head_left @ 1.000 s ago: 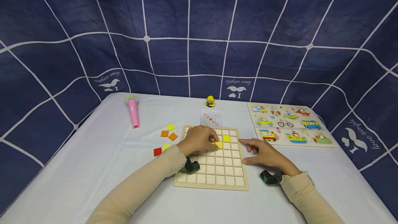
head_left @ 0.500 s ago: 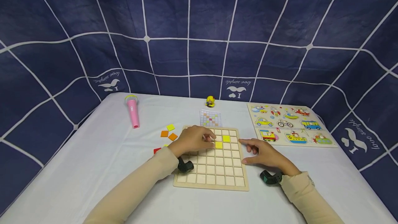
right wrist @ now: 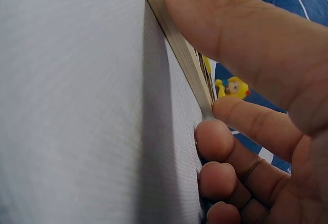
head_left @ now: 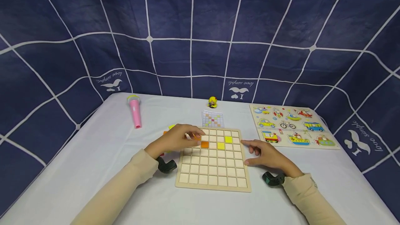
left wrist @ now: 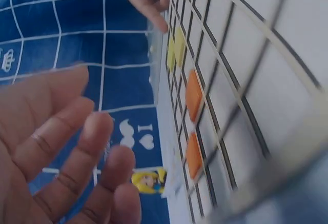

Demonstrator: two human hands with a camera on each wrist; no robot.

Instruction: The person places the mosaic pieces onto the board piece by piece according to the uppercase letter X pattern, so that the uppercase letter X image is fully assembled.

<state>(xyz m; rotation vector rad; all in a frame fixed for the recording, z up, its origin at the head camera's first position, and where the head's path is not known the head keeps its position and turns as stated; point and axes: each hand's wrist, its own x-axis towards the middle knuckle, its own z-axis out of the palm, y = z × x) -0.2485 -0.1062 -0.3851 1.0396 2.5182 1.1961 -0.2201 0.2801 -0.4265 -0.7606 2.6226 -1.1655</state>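
Note:
A wooden grid board [head_left: 212, 171] lies flat on the table. Two yellow tiles [head_left: 228, 139] sit in cells toward its far right, and an orange tile [head_left: 204, 144] sits further left. The left wrist view shows a second orange tile [left wrist: 193, 155] on the board as well. Above the board's far-left part hovers my left hand [head_left: 178, 137], fingers loosely bent and apart, holding nothing; it hides some cells. My right hand [head_left: 265, 153] touches the board's right edge with index fingertip and thumb, its other fingers curled beneath the index.
Behind the board lies a printed colour-grid card [head_left: 213, 119], with a small yellow-haired figurine [head_left: 212, 102] beyond it. A pink toy microphone [head_left: 135, 112] is at the far left, a vehicle puzzle board [head_left: 290, 126] at the right. Loose tiles [head_left: 171, 126] are partly hidden behind my left hand.
My left hand has moved left from beside the yellow tiles, uncovering an orange tile on the board and now covering part of the loose tiles. The right hand stays at the board's edge.

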